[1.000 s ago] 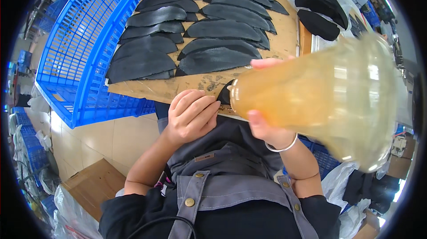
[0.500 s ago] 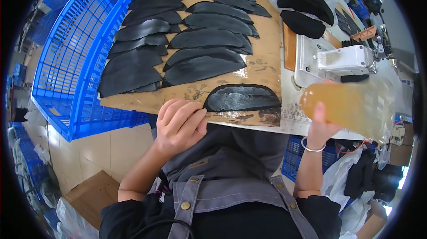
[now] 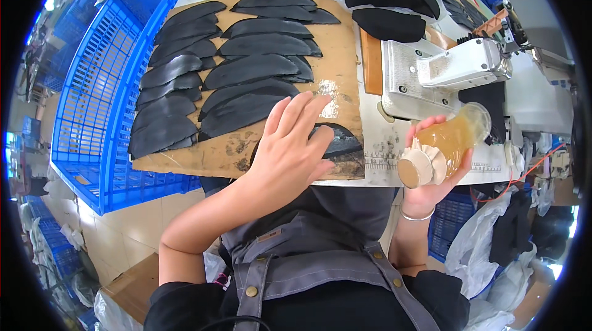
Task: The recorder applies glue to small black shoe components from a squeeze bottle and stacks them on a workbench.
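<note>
While gripping an amber-filled translucent bottle [image 3: 453, 141] at three o'clock in the right hand [image 3: 431, 194], holds the left hand [image 3: 291, 151] palm-down, fingers spread, angled toward one o'clock, partly hiding a curved black panel [image 3: 346, 140].

Bottle [image 3: 452, 142] in right grip [image 3: 435, 193], black pieces [image 3: 251, 69]

Nearest blk piece [image 3: 343, 142] partly hidden behind L fingers [image 3: 310, 115] (contact unclear), some R fingers [image 3: 425, 124] behind bottle [image 3: 451, 140].
</note>
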Available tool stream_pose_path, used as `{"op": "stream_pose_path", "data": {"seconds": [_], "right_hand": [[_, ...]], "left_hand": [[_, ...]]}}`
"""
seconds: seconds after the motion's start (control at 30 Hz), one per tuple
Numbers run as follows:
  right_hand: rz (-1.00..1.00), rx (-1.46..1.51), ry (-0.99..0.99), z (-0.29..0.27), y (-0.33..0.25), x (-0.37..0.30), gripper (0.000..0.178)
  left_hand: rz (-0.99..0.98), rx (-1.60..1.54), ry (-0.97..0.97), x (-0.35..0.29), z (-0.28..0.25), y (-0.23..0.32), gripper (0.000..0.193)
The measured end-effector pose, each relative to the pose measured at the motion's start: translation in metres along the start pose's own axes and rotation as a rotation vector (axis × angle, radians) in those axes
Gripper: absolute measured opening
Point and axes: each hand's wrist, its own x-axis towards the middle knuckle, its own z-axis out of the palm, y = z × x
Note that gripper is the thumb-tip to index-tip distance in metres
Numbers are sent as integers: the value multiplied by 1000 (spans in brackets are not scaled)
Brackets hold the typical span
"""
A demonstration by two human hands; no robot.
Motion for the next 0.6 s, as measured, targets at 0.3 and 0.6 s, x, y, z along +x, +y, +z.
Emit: {"op": "stream_pose_path", "data": {"seconds": [0.3,0.6], "right_hand": [[129,-128,134,7,11,-15,62],[245,-256,141,16,53,-10,60]], "left_hand": [[-47,-77,70,11,-3,-10,20],[-272,-409,264,-4,-26,-31,12]]}}
